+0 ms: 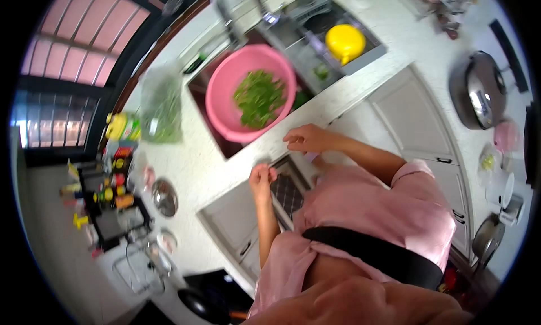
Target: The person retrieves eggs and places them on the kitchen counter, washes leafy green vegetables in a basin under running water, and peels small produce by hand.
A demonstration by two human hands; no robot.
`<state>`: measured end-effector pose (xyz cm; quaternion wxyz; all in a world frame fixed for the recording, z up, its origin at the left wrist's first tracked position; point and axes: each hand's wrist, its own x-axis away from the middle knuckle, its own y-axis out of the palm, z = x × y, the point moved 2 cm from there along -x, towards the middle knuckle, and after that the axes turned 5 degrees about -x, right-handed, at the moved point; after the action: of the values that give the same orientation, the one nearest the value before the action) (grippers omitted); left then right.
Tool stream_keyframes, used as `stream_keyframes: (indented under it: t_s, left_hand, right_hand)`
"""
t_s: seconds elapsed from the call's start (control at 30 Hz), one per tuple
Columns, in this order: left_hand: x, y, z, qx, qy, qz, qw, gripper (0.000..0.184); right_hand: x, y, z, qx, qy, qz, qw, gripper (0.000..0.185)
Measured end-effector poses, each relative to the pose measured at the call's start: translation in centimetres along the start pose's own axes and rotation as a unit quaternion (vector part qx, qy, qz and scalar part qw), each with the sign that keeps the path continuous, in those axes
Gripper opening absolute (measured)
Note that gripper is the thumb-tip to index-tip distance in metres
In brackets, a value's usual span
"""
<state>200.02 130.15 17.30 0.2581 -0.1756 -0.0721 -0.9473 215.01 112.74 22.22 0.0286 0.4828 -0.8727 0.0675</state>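
My left hand (261,177) is raised in front of the counter's front edge, with loosely curled fingers and nothing visible in it. To its right, my right hand (304,138) is held near the same edge, its fingers bent and slightly apart, also without anything visible in it. Both hands are apart from the pink basin (213,102), which sits in the sink (198,94) beyond them. Green leafy vegetables (259,98) lie inside the basin. A yellow rounded object (345,42), possibly a bowl or ladle, rests in the sink's right side.
A faucet (228,18) reaches over the sink. Left of the basin lies a clear bag of greens (162,102) beside a yellow bottle (122,126). A rack with bottles (115,195) and a metal lid (164,197) stand farther left. A lidded pot (479,91) is at right.
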Motion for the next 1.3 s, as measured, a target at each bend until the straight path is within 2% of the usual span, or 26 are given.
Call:
stream_keyframes:
  t_s: [0.07, 0.13, 0.2, 0.27, 0.3, 0.33, 0.37, 0.4, 0.43, 0.47, 0.53, 0.57, 0.6, 0.63, 0.67, 0.73, 0.77, 0.83, 1.0, 1.07, 1.2, 1.3]
  left_hand:
    - [0.4, 2.4, -0.9, 0.005, -0.059, -0.017, 0.998, 0.014]
    - [0.6, 4.3, -1.5, 0.023, -0.086, -0.026, 0.996, 0.014]
    - [0.5, 6.0, -1.7, 0.013, -0.105, -0.05, 0.993, 0.014]
    - [0.1, 7.1, -0.9, 0.001, -0.093, -0.057, 0.994, 0.015]
    - [-0.5, 7.4, -0.6, -0.016, -0.083, -0.044, 0.995, 0.015]
    - [-1.0, 8.2, 0.2, -0.028, -0.074, -0.022, 0.997, 0.015]
    - [-1.3, 9.2, 1.0, -0.021, -0.066, -0.007, 0.998, 0.015]
    - [-1.9, 10.2, 1.7, -0.015, -0.057, 0.007, 0.998, 0.015]
    - [-2.8, 11.6, 2.1, 0.001, -0.057, 0.012, 0.998, 0.015]
    - [-3.4, 13.1, 2.5, 0.017, -0.061, 0.017, 0.998, 0.015]
    - [-4.6, 17.8, 4.5, 0.021, -0.053, 0.004, 0.998, 0.016]
    - [-5.0, 20.4, 5.7, 0.02, -0.041, -0.03, 0.998, 0.017]
    - [-5.6, 22.7, 6.7, 0.023, -0.028, -0.062, 0.997, 0.018]
    - [-6.2, 25.1, 7.5, 0.008, -0.017, -0.085, 0.996, 0.02]
    - [-6.7, 26.8, 7.9, 0.009, -0.021, -0.081, 0.996, 0.02]
    - [-7.3, 30.0, 8.5, 0.013, 0.004, -0.119, 0.993, 0.021]
    - [-7.1, 31.3, 9.0, 0.014, 0.008, -0.134, 0.991, 0.02]
    - [-7.2, 32.6, 9.0, 0.008, 0.009, -0.134, 0.991, 0.02]
    - [-7.1, 31.9, 8.2, -0.006, -0.01, -0.1, 0.995, 0.021]
    - [-6.9, 30.8, 7.8, 0.0, -0.013, -0.074, 0.997, 0.02]
    - [-6.0, 29.0, 6.9, 0.015, -0.019, -0.041, 0.999, 0.02]
    - [-5.3, 27.7, 6.2, 0.033, -0.036, -0.043, 0.998, 0.019]
  right_hand:
    - [2.6, -4.5, 1.2, 0.037, 0.026, 0.094, 0.995, 0.032]
    - [3.9, -7.2, 2.0, -0.002, 0.028, 0.146, 0.989, 0.027]
    - [5.8, -11.2, 1.0, -0.005, 0.004, 0.198, 0.98, 0.024]
    - [7.7, -16.4, -1.0, 0.024, -0.07, 0.275, 0.959, 0.022]
    - [8.5, -19.8, -1.2, 0.027, -0.078, 0.317, 0.945, 0.02]
    - [9.8, -23.8, -2.1, 0.101, -0.076, 0.358, 0.925, 0.018]
    - [11.5, -28.1, -2.7, 0.115, -0.112, 0.398, 0.903, 0.018]
    - [13.3, -32.1, -4.1, 0.078, -0.09, 0.429, 0.895, 0.017]
    - [15.1, -37.6, -3.5, 0.1, -0.098, 0.449, 0.883, 0.016]
    - [17.4, -41.7, -4.8, 0.085, -0.086, 0.496, 0.86, 0.017]
    - [22.7, -49.2, -7.6, 0.139, -0.066, 0.589, 0.793, 0.017]
    - [25.2, -52.1, -9.2, 0.152, -0.044, 0.628, 0.762, 0.017]
    - [27.3, -54.4, -10.4, 0.136, -0.066, 0.663, 0.733, 0.016]
    - [29.2, -58.8, -9.0, 0.27, -0.082, 0.723, 0.63, 0.019]
    - [30.5, -59.8, -10.3, 0.323, -0.011, 0.753, 0.573, 0.022]
    - [31.3, -61.8, -11.0, 0.354, 0.068, 0.782, 0.508, 0.027]
    - [31.2, -62.4, -11.4, 0.358, 0.064, 0.778, 0.513, 0.027]
    - [30.7, -63.0, -12.3, 0.395, 0.139, 0.757, 0.502, 0.034]
    - [31.3, -65.3, -11.6, 0.362, 0.151, 0.744, 0.541, 0.038]
    - [32.0, -66.5, -11.0, 0.395, 0.12, 0.754, 0.511, 0.038]
    - [33.2, -64.6, -12.9, 0.389, 0.107, 0.771, 0.494, 0.042]
    - [32.6, -61.4, -14.9, 0.402, 0.146, 0.769, 0.475, 0.044]
